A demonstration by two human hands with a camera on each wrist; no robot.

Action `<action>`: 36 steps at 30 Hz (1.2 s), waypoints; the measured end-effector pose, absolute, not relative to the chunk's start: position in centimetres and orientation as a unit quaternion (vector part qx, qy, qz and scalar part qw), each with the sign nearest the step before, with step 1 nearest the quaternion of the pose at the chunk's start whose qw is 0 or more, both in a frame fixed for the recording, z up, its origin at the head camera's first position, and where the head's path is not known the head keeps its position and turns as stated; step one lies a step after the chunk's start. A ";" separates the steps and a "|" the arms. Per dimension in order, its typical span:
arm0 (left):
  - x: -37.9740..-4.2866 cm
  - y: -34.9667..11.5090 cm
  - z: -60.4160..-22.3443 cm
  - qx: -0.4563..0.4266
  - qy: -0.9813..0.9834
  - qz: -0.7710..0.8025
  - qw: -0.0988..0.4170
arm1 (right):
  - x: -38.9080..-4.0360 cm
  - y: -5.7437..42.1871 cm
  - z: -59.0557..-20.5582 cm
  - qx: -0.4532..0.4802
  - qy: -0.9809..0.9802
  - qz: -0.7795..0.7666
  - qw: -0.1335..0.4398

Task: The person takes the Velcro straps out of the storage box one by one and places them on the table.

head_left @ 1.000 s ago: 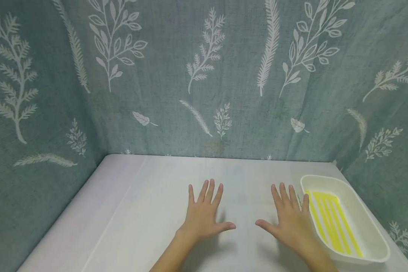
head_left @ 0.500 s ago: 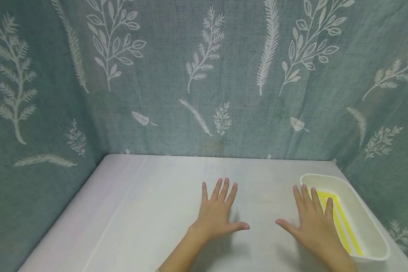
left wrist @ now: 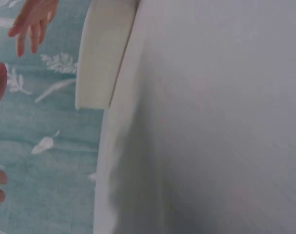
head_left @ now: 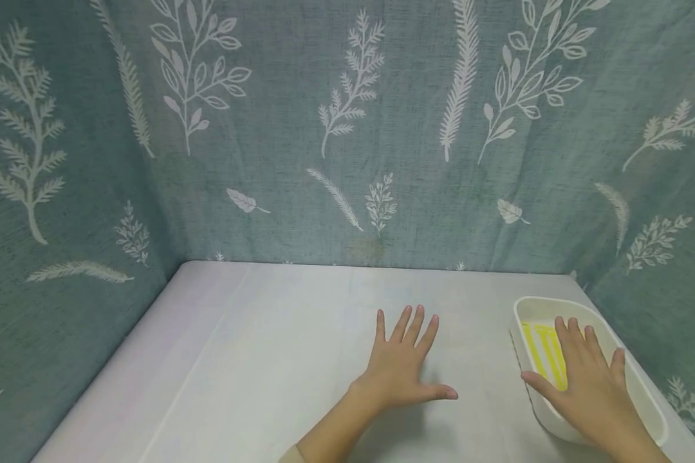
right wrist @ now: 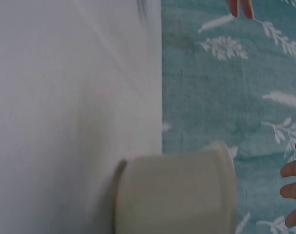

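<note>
My left hand (head_left: 395, 370) is held above the white table (head_left: 237, 360), its fingers spread and nothing in it. Off to the right, my right hand (head_left: 593, 389), also spread and holding nothing, hovers over a white basin (head_left: 648, 392). Yellow strips (head_left: 544, 344) show on the basin's floor, partly hidden by the right hand. In the left wrist view, the basin's outer wall (left wrist: 106, 53) appears with the right hand (left wrist: 36, 24) beyond it. The right wrist view has the basin (right wrist: 177, 195) at the bottom, with the right fingers (right wrist: 294, 190) at the edge.
A grey-green curtain (head_left: 289, 193) with white leaf prints hangs behind the table and along both sides. The basin stands near the table's right edge.
Both hands have moved to the right, fingers still spread. The right hand has passed from beside the basin to over it. The basin has stayed in place.
</note>
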State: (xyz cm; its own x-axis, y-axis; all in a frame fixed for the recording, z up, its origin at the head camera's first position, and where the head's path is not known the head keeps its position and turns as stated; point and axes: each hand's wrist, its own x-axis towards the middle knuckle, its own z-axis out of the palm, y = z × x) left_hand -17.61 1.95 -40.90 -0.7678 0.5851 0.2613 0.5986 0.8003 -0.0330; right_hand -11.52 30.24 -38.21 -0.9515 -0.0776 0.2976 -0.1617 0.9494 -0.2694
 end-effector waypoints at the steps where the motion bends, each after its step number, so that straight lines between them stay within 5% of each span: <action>1: -17.6 2.2 -40.9 -0.318 -0.938 -0.029 0.131 | -11.4 30.6 -38.2 0.060 -0.977 0.148 0.144; 28: -16.4 9.2 -40.5 -0.358 -0.928 -0.078 0.064 | -9.5 36.9 -39.8 -0.037 -0.988 0.071 0.131; 36: -15.8 10.3 -41.2 -0.372 -0.913 -0.167 -0.017 | -9.0 38.9 -41.7 -0.044 -0.983 0.086 0.154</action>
State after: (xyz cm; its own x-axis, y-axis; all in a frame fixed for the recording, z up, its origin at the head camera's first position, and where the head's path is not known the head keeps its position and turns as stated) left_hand -15.76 10.31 -41.24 -0.7233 0.6842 0.0934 0.6730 0.6682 0.3172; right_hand -8.97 38.90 -41.67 -0.9489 0.1130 0.2945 0.0603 0.9814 -0.1823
